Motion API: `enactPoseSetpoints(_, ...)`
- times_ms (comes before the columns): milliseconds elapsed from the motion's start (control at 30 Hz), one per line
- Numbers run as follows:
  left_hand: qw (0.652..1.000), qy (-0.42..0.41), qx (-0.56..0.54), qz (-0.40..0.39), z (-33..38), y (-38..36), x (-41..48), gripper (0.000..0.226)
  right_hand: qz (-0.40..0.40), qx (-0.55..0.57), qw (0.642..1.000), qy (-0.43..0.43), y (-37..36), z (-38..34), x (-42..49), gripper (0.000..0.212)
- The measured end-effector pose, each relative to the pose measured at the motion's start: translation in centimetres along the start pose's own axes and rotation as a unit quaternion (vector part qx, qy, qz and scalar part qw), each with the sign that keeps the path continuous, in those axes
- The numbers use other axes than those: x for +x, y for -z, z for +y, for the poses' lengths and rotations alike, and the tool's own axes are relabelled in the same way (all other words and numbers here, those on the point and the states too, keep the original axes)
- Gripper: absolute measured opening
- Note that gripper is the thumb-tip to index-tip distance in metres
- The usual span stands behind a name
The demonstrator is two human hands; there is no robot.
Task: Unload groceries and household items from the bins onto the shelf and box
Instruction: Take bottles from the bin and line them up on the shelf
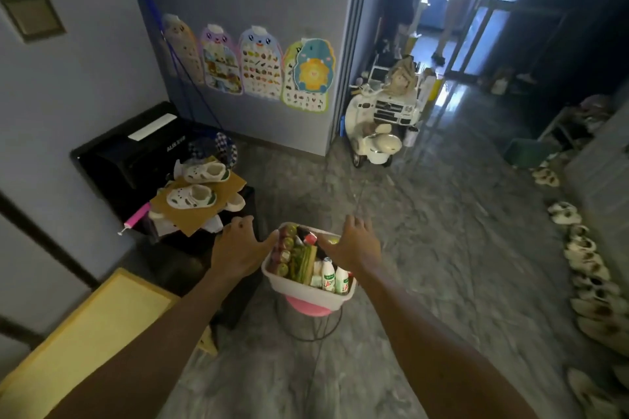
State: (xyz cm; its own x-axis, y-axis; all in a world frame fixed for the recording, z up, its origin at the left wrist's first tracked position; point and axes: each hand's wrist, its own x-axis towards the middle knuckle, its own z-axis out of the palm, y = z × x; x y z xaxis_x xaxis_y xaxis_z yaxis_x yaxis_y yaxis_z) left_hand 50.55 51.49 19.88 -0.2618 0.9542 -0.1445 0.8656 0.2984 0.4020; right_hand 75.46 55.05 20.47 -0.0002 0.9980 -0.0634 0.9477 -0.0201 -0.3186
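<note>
a white bin [308,292] packed with groceries sits on top of a pink stool [308,310] with a dark wire ring at its base, standing on the grey marbled floor [442,248] near the middle of the view. inside the bin, two small white drink bottles [335,278] with green and red labels stand at the near right corner, a row of round green and red-topped jars [284,250] lines the left side, and flat green packets [305,262] stand on edge between them.

the left hand [238,248] hovers at the bin's left rim, fingers spread, thumb tip at or just by the far left corner – it has hold of nothing. the right hand [354,247] is spread over the bin's far right corner, palm down, also empty; whether its fingers touch the rim cannot be told.

just left of the bin stands a dark cabinet [143,153] – on it lies a sheet of cardboard [204,204] carrying two small white sandals [197,187]. a yellow board [85,333] lies at the lower left. on the wall behind hang colourful children's charts [258,65], and past the wall's corner are parked a cream toy scooter [374,143] and a white toy car [396,109]. pale slippers [585,262] line the right edge of the floor.
</note>
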Motion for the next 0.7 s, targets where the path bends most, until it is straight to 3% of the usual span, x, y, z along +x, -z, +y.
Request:
enactPoseSetpoints(400, 0.995, 0.031, 0.013, -0.095, 4.4, -9.8, 14.9, 0.087, -0.09, -0.022, 0.995, -0.032, -9.2, 6.4, 16.8, 0.129)
enactPoseSetpoints(467, 0.992, 0.052, 0.002, -0.113, 5.5, -11.9, 17.1, 0.085, -0.113, -0.026, 0.993, -0.03, -11.5, 7.9, 19.9, 0.122)
enactPoseSetpoints(700, 0.976, 0.142, -0.062, -0.151, 7.8, -22.3, 24.2, 0.109, -0.179, -0.054, 0.982, -0.012, -19.3, 11.8, 28.4, 0.1)
